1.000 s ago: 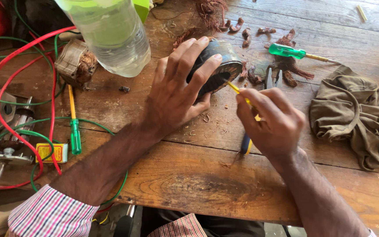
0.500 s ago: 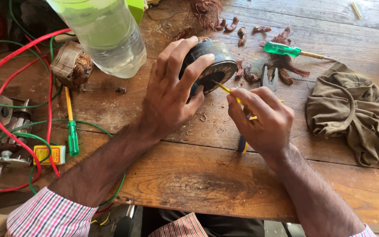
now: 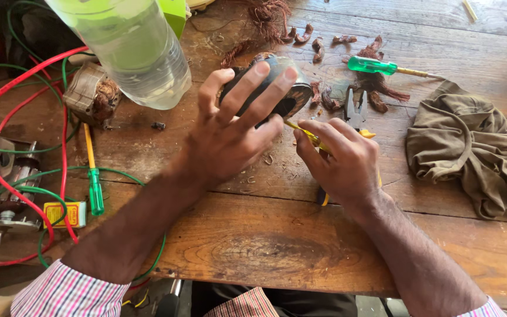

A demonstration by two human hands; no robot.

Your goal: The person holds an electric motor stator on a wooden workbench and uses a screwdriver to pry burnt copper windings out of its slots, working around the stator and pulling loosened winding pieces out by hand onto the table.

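My left hand [image 3: 230,132] lies over a round dark motor stator [image 3: 283,88] on the wooden workbench [image 3: 265,246], fingers spread across its top and gripping it. My right hand [image 3: 341,158] is closed around a yellow-handled tool [image 3: 300,130] whose tip points at the stator's lower edge. A second yellow handle end [image 3: 323,198] shows below this hand. Pliers [image 3: 356,114] lie just behind my right hand.
A clear plastic bottle [image 3: 142,53] stands at the back left. A green-handled screwdriver [image 3: 374,66] and copper wire scraps [image 3: 318,50] lie behind the stator. An olive cloth [image 3: 470,152] is at right. Red and green wires [image 3: 30,170], another green screwdriver [image 3: 94,188] and motor parts [image 3: 92,94] sit at left.
The view has shifted slightly. My left hand has spread its fingers further over the stator, and my right hand has kept the yellow tool at the stator's edge.
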